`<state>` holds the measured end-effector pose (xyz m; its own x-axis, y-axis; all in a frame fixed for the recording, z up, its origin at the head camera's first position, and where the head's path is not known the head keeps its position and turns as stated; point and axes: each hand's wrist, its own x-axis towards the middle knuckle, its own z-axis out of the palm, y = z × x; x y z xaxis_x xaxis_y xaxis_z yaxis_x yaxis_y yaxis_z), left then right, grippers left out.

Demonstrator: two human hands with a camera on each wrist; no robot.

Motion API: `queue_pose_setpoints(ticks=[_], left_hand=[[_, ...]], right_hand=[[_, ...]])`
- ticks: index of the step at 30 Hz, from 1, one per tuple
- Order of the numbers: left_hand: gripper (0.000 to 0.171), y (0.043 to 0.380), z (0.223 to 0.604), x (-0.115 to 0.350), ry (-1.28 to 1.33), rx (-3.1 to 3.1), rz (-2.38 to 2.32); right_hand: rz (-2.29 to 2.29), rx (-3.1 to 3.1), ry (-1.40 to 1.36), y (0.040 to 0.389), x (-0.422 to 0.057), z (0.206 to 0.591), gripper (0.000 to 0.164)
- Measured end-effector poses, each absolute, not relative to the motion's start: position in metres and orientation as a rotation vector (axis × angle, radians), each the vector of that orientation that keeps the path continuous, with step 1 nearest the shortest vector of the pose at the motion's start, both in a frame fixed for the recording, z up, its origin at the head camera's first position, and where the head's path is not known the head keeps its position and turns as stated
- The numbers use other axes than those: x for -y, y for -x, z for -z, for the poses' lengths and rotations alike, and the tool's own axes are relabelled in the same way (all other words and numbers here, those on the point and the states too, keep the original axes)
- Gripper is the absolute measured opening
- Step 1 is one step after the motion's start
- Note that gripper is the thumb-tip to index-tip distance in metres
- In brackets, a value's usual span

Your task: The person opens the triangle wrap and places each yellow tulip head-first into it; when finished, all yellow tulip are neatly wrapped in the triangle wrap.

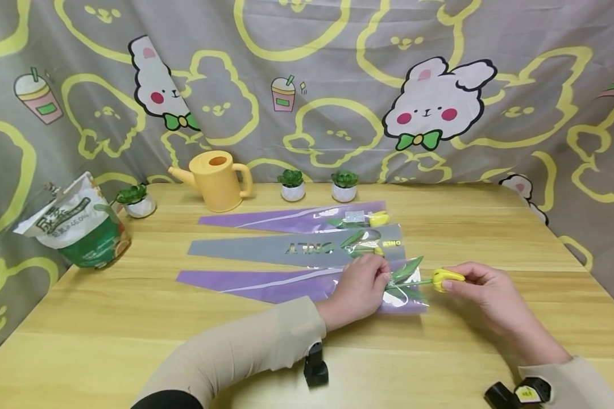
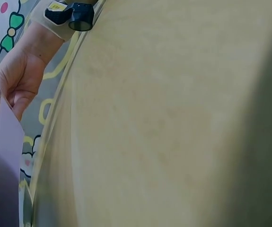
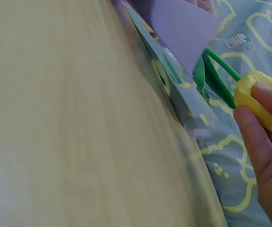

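Note:
With thumb and fingers, my right hand point(image 1: 493, 295) pinches the yellow bloom of an artificial tulip point(image 1: 442, 278). The tulip's green stem and leaves lie inside the wide right end of a purple flower sleeve point(image 1: 286, 288), while the bloom stands outside it. My left hand point(image 1: 359, 287) grips the sleeve near that end, its fingertips partly hidden. In the right wrist view, the purple sleeve point(image 3: 183, 33) is lifted off the table, close to the tulip point(image 3: 256, 94). Behind lie a grey sleeve point(image 1: 251, 249) and another purple sleeve point(image 1: 266, 218), each with a yellow tulip inside.
At the back of the wooden table point(image 1: 107, 329) stand a yellow watering can point(image 1: 220, 184) and small potted plants point(image 1: 293, 187), point(image 1: 344, 187) and a third potted plant point(image 1: 139, 204). A white and green bag point(image 1: 89, 227) stands at left. A patterned curtain point(image 1: 332, 74) hangs behind.

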<state>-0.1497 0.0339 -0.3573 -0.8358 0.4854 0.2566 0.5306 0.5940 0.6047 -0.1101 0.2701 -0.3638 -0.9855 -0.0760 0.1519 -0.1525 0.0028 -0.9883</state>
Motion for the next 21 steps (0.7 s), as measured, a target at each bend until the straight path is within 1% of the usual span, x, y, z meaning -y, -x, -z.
queue_pose_setpoints(ticks=[7, 12, 21], left_hand=[[0.011, 0.151, 0.357, -0.035, 0.833, 2.731, 1.073], [0.010, 0.150, 0.356, -0.038, 0.791, 2.709, 1.079], [0.008, 0.148, 0.355, -0.040, 0.731, 2.687, 1.113]], right_hand=[[-2.188, 2.084, -0.179, 0.107, -0.276, 0.363, 0.028], [-2.112, 2.145, -0.232, 0.107, -0.267, 0.363, 0.025], [-2.084, 2.140, -0.283, 0.109, -0.258, 0.361, 0.027]])
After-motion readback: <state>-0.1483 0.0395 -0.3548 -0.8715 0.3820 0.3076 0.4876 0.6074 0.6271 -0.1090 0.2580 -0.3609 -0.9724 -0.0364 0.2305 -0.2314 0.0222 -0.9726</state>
